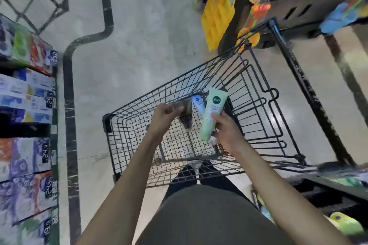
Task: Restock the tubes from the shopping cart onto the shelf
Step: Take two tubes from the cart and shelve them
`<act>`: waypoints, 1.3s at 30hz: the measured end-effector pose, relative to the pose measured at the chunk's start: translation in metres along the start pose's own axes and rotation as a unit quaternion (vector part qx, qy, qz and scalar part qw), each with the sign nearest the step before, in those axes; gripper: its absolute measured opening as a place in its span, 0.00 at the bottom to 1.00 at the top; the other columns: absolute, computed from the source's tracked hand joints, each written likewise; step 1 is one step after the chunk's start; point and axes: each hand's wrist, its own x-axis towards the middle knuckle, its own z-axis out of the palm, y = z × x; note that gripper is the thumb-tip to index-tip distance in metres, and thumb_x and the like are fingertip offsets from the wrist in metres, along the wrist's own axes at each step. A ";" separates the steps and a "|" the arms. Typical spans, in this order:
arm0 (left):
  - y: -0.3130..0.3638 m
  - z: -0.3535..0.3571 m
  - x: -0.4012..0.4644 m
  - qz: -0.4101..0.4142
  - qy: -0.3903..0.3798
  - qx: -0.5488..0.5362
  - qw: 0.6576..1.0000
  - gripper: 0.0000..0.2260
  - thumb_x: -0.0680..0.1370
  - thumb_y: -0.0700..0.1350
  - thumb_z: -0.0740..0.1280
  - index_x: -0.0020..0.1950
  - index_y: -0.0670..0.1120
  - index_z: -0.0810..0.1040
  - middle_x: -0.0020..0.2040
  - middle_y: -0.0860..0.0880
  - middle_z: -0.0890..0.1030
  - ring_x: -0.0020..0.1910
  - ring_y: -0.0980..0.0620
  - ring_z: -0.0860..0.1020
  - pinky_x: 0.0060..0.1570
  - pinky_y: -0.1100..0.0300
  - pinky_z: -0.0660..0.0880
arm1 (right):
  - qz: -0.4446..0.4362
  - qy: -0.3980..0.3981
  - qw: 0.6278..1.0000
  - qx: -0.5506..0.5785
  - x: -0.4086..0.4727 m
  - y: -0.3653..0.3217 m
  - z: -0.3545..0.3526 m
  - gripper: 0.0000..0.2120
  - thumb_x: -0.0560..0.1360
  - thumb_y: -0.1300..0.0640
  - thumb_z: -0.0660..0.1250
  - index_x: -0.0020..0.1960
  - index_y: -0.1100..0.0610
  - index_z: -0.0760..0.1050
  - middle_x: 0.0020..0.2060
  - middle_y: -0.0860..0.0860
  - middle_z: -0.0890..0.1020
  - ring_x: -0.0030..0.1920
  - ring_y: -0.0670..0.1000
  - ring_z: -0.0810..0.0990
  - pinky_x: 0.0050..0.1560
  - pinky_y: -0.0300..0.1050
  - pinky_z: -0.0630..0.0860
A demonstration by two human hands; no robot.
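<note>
Pick-up step in hand, over the black wire shopping cart [139, 125]: left hand [162, 118] pinches a dark brown tube [185, 112], right hand [224, 127] grips a pale green tube [214, 113] near its lower end, both tubes held above the basket. Count: three tubes visible, one brown, one green, one white-and-blue tube [198, 103] partly hidden between them; whether it is held or lying in the cart, cannot tell. Next move, as judged: carry the held tubes to the shelf [53, 93] of boxed goods at left and find their slot.
</note>
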 end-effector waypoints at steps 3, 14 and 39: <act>0.021 0.000 -0.035 -0.011 0.000 -0.091 0.996 0.07 0.79 0.51 0.72 0.53 0.52 0.86 0.56 0.49 0.85 0.61 0.46 0.80 0.67 0.41 0.72 | -0.032 -0.002 0.999 0.001 -0.033 -0.011 0.007 0.24 0.73 0.51 0.72 0.69 0.55 0.77 0.61 0.59 0.82 0.60 0.63 0.80 0.57 0.60 0.80; 0.033 0.010 -0.120 -0.002 -0.058 -0.147 0.987 0.16 0.85 0.53 0.60 0.70 0.47 0.71 0.56 0.43 0.81 0.51 0.45 0.82 0.53 0.42 0.82 | -0.167 0.079 0.982 0.022 -0.167 0.019 0.020 0.16 0.81 0.59 0.66 0.69 0.54 0.75 0.59 0.55 0.85 0.55 0.56 0.85 0.48 0.53 0.83; -0.109 0.201 -0.456 0.005 -0.539 0.000 0.842 0.16 0.81 0.37 0.68 0.68 0.44 0.75 0.57 0.35 0.83 0.50 0.35 0.84 0.48 0.44 0.83 | -0.289 0.460 0.778 0.317 -0.553 0.369 -0.037 0.16 0.79 0.61 0.70 0.65 0.50 0.80 0.53 0.52 0.87 0.50 0.53 0.85 0.58 0.70 0.79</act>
